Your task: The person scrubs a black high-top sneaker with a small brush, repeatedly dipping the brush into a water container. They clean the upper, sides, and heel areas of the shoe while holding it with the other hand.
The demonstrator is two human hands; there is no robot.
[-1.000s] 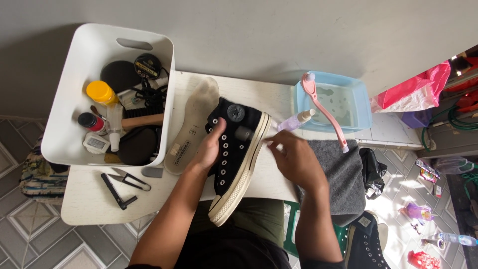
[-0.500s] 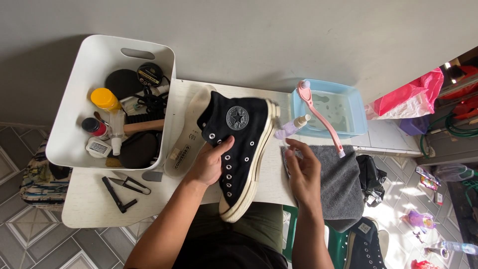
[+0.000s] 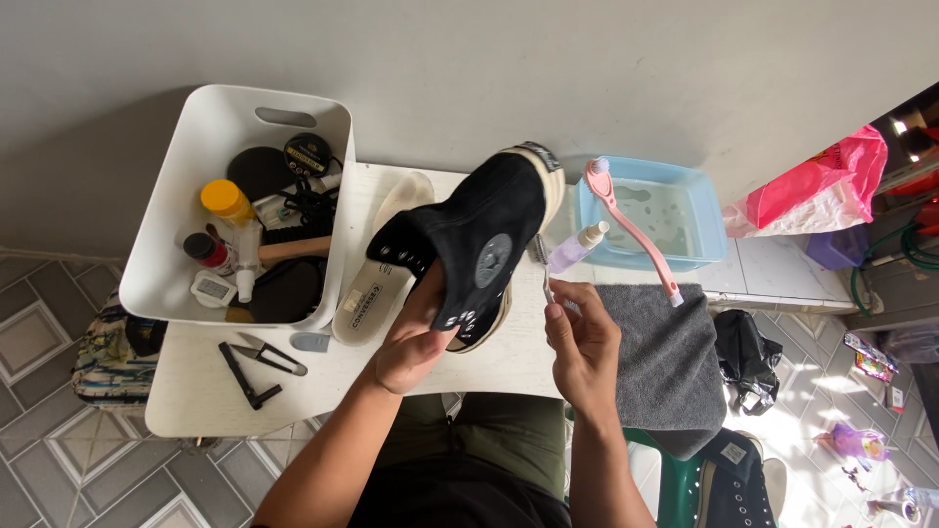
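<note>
White bin [image 3: 171, 249] of brushes, water-filled blue basin [image 3: 706, 230]

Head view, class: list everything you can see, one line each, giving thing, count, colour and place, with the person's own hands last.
high-top shoe: 1, black with pale sole, lifted above table
small brush: 1, pale, beside shoe
insole: 1, cream, table
bin: 1, white, table's left end, holds bottles and tins
basin: 1, blue, holds water
long brush: 1, pink, across basin
spray bottle: 1, clear, by basin
towel: 1, grey, table edge
left hand: holds shoe
right hand: holds small brush
</note>
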